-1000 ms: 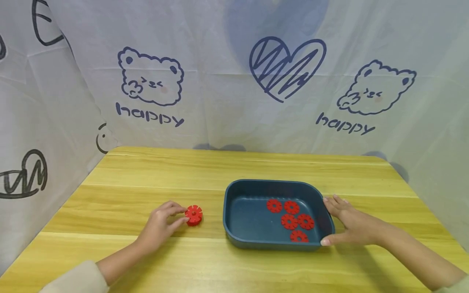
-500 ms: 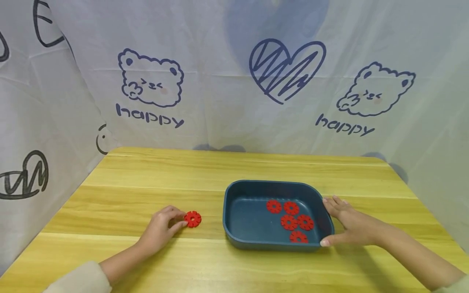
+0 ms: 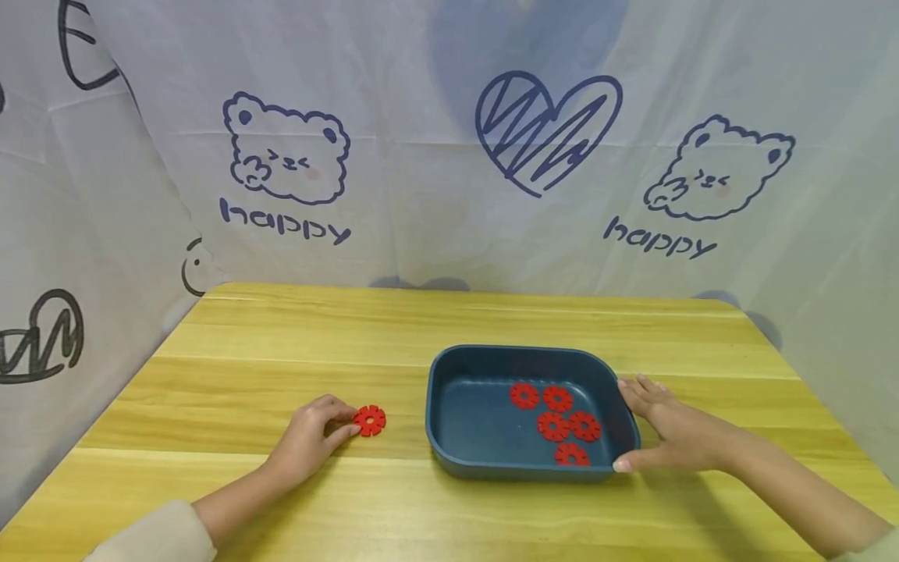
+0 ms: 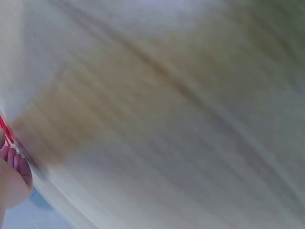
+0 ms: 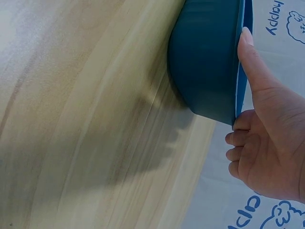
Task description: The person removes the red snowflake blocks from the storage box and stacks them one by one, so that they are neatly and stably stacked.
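Note:
A red snowflake building disc point(image 3: 370, 420), notched round its edge with a hole in the middle, lies on the table left of centre. Thumb and fingers of my left hand point(image 3: 309, 437) pinch its left edge; in the left wrist view only a sliver of red disc point(image 4: 5, 129) shows beside the fingers. My right hand point(image 3: 670, 429) holds the right end of a dark blue plastic bin point(image 3: 520, 471), its thumb at the near corner. In the right wrist view, the thumb lies along the rim of the bin point(image 5: 205, 62) and the fingers are curled. Several red discs point(image 3: 555, 426) lie flat inside.
The light wooden table point(image 3: 337, 328) extends around the bin. Behind it and at the sides hangs a white cloth point(image 3: 414, 203) printed with bears, a heart and lettering.
The red disc at my left hand stood higher, with a thick red edge under it; it now lies lower and flatter. The left hand shifted slightly down. Right hand and bin stayed still.

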### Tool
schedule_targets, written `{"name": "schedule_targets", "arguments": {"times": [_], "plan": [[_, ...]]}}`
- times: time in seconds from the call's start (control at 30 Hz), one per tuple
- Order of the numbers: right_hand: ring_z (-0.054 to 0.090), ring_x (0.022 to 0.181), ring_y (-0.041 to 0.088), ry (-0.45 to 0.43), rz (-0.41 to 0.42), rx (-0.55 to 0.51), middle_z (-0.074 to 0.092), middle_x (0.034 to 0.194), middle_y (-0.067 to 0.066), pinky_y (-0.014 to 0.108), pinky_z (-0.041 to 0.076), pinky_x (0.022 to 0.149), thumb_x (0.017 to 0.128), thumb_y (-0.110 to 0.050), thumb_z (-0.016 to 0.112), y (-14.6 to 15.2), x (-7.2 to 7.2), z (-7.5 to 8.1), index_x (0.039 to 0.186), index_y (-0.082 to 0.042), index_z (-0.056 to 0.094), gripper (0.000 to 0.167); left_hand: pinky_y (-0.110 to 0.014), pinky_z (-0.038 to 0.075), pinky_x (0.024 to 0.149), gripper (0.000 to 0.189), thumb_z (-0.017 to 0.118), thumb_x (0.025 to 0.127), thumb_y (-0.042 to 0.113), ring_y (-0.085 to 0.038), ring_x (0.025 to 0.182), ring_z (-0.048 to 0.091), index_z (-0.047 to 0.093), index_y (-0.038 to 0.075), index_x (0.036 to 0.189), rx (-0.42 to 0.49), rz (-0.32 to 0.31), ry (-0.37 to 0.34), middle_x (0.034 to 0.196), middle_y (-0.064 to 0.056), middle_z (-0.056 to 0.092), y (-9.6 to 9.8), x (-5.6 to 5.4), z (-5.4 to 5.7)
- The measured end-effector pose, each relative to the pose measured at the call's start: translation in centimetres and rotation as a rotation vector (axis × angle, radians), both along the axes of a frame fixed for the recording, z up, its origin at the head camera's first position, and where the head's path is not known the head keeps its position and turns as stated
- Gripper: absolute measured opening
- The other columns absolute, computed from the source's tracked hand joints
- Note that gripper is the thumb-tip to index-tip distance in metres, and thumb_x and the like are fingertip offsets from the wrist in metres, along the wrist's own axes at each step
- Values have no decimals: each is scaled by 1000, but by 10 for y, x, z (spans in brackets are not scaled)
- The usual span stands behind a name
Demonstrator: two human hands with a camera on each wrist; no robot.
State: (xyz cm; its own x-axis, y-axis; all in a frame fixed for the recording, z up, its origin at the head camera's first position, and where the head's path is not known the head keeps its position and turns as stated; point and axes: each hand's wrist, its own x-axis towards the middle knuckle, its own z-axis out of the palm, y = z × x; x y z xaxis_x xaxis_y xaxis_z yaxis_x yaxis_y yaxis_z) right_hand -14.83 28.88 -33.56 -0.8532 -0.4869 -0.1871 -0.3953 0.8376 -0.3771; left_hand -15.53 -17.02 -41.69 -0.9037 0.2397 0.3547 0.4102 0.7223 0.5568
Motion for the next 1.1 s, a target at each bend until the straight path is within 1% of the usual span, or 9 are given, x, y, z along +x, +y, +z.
{"name": "schedule_targets", "arguments": {"times": [0.23, 0.6, 0.93, 1.1], "plan": [[10, 131, 59, 10, 1, 8, 16, 148, 34, 71, 18, 100, 72, -57, 69, -1, 0, 0, 140, 15, 21, 109, -24, 54, 69, 12, 73, 76, 3, -14, 79, 62, 70, 1, 87, -3, -6, -14, 86, -4, 66, 0, 0, 1], [10, 131, 59, 2, -6, 9, 16, 148, 33, 71, 18, 100, 72, -57, 69, -1, 0, 2, 140, 14, 22, 110, -24, 54, 70, 14, 73, 76, 4, -14, 80, 61, 70, 0, 89, -24, -10, -25, 87, -4, 66, -1, -1, 0], [11, 131, 59, 4, -8, 14, 17, 148, 33, 70, 18, 100, 71, -58, 69, -2, 0, 3, 140, 14, 22, 110, -24, 54, 70, 15, 73, 76, 4, -14, 80, 61, 70, -1, 90, -18, -7, -39, 87, -5, 65, -1, 0, 2], [11, 131, 59, 1, -9, 13, 17, 148, 33, 71, 18, 100, 71, -58, 69, -2, 0, 3, 140, 14, 22, 110, -23, 53, 70, 17, 72, 77, 4, -14, 80, 61, 70, -2, 92, -7, -22, -47, 88, -5, 65, -3, 0, 2]]}}
